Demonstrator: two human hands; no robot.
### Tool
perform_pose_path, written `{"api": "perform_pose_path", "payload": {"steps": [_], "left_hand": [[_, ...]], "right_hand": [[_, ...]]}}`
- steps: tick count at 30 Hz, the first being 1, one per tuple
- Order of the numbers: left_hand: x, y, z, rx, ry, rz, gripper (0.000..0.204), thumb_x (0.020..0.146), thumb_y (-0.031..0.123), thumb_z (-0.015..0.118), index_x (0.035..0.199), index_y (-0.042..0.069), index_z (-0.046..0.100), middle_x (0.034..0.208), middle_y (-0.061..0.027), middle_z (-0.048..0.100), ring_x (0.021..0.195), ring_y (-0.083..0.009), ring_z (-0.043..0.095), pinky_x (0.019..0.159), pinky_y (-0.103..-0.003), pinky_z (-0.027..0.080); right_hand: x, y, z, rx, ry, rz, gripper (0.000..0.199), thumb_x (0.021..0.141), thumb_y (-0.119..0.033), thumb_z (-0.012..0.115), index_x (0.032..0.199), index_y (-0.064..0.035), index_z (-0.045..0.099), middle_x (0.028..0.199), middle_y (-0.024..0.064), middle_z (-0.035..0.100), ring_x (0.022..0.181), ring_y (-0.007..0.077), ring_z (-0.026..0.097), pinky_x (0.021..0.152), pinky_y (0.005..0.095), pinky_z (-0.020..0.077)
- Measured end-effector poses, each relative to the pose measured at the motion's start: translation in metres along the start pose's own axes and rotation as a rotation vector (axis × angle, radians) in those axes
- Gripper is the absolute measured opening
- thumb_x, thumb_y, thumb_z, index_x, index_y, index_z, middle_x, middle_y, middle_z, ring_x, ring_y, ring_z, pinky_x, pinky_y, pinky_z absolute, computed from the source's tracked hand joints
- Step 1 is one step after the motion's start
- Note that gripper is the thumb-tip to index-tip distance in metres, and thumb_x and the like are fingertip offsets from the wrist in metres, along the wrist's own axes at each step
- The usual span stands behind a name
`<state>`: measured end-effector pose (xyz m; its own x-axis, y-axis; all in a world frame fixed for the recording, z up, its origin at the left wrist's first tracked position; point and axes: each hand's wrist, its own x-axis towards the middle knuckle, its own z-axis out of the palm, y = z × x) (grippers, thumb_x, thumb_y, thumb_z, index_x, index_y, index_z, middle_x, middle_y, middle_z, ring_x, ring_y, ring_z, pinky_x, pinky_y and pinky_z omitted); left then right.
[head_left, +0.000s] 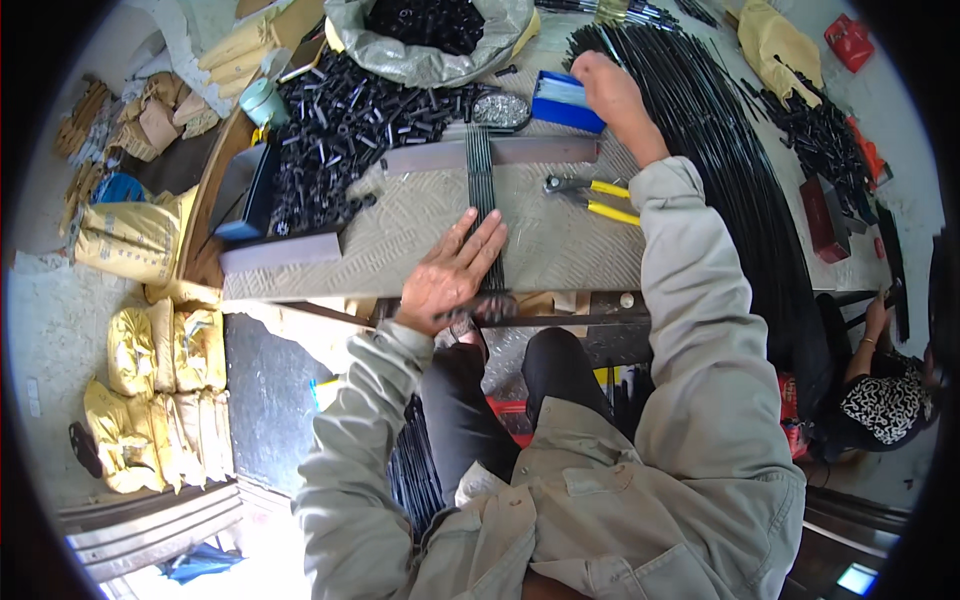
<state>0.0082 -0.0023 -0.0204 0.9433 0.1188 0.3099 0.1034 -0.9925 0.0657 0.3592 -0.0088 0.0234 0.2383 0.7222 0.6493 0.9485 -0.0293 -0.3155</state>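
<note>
Grey-green long-sleeved work jacket, black trousers.

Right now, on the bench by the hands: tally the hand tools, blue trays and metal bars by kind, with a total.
Pliers with yellow handles: 1
Blue tray, under the right hand: 1
Flat metal bars: 2
Bundle of black rods, pinned by the left hand: 1
Total: 5

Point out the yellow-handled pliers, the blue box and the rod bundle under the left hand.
yellow-handled pliers [600,199], head view, on a yellow handle.
blue box [562,103], head view, on its blue side wall.
rod bundle [481,170], head view, mid-length above the left hand [448,277].
</note>
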Motion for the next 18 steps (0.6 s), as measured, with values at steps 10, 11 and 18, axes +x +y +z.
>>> {"api": "perform_pose_path", "payload": {"steps": [10,11,18], "left_hand": [[0.002,0.029,-0.07,-0.769,0.304,-0.01,0.063,0.077,0.027,0.064,0.131,0.006,0.037,0.128,-0.0121,0.044,0.117,-0.0217,0.044,0.094,-0.033,0.039],[0.006,0.036,-0.087,-1.046,0.333,-0.024,0.057,0.078,0.02,0.065,0.128,0.005,0.041,0.122,-0.0121,0.05,0.111,-0.0192,0.048,0.09,-0.031,0.042],[0.017,0.056,-0.129,-1.297,0.374,-0.106,0.027,0.081,0.002,0.06,0.107,0.0,0.059,0.094,-0.0092,0.065,0.087,-0.0126,0.061,0.078,-0.022,0.048]], "right_hand": [[-0.107,-0.228,-0.135,0.822,-0.051,0.037,0.015,0.085,-0.004,0.05,0.099,-0.0013,0.054,0.082,0.0074,0.053,0.058,0.01,0.049,0.053,0.0182,0.0385],[-0.113,-0.236,-0.14,0.627,0.02,-0.133,0.015,0.083,-0.001,0.052,0.097,-0.0012,0.056,0.082,0.007,0.052,0.058,0.0101,0.049,0.052,0.0181,0.0376],[-0.119,-0.242,-0.14,0.287,0.187,-0.3,0.022,0.078,0.007,0.055,0.094,-0.004,0.064,0.079,0.0057,0.05,0.061,0.0104,0.048,0.051,0.0192,0.0355]]}}
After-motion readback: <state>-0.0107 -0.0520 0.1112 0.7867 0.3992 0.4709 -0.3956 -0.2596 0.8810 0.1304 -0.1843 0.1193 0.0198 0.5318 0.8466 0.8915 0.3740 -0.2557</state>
